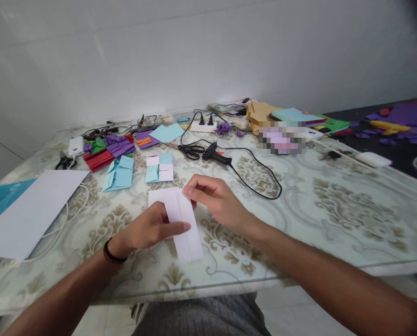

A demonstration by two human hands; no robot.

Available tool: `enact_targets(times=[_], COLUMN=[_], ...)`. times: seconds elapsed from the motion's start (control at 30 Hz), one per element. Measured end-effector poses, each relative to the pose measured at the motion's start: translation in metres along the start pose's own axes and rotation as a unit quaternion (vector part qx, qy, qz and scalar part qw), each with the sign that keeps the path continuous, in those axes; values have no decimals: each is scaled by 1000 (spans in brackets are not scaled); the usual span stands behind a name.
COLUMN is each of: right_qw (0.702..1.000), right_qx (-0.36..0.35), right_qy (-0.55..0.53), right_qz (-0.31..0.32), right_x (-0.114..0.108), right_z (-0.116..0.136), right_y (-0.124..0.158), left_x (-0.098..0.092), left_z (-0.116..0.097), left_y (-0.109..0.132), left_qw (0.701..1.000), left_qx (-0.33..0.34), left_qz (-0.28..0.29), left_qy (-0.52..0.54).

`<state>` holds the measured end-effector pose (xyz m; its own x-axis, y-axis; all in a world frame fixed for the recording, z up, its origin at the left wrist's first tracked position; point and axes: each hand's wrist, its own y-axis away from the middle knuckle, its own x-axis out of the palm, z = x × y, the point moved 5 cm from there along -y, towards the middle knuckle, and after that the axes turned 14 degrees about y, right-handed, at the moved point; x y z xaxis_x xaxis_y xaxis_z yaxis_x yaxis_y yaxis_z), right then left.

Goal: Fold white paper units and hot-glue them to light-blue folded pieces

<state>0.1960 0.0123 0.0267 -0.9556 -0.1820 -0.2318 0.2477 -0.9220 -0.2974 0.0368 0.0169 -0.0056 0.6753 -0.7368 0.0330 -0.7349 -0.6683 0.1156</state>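
Observation:
A folded sheet of white paper point(185, 240) with lengthwise creases is held above the table near its front edge. My left hand point(155, 227) grips it from the left, thumb flat across the front and the other fingers hidden behind. At the paper's top right corner, my right hand point(217, 198) pinches the edge between thumb and fingers. Beyond the hands lie a folded light blue paper piece point(120, 172) and a blue-and-white folded paper piece point(159, 168). A black glue gun point(217, 155) rests past my right hand, its cord looping right.
White sheets point(36, 210) lie at left over blue paper point(5, 198), beside a white cable. Black-handled scissors point(191, 151), a power strip point(203, 126), coloured paper scraps point(115, 145) and a stack of coloured paper point(295, 116) line the back. A white case point(373, 159) sits right.

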Motion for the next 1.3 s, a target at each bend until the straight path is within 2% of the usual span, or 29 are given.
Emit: enact_targets(times=[0.3, 0.53, 0.77, 0.93, 1.1, 1.3], right_qw=[999, 999, 994, 990, 983, 970], right_qx=[32, 21, 17, 17, 11, 6], right_qy=[7, 19, 81, 125, 170, 211], right_qz=[22, 42, 78, 60, 72, 119], right_x=[1, 1, 1, -1, 0, 3], right_z=[-3, -1, -6, -5, -4, -2], right_y=[-2, 0, -1, -1, 0, 0], left_x=[-5, -8, -9, -8, -12, -23], left_z=[-8, -4, -13, -16, -15, -26], left_y=[0, 0, -1, -2, -1, 2], left_qw=[999, 999, 999, 999, 997, 985], left_qx=[20, 9, 27, 31, 30, 70], left_qz=[-20, -20, -30, -30, -60, -148], left_qy=[-16, -33, -29, -23, -40, -55])
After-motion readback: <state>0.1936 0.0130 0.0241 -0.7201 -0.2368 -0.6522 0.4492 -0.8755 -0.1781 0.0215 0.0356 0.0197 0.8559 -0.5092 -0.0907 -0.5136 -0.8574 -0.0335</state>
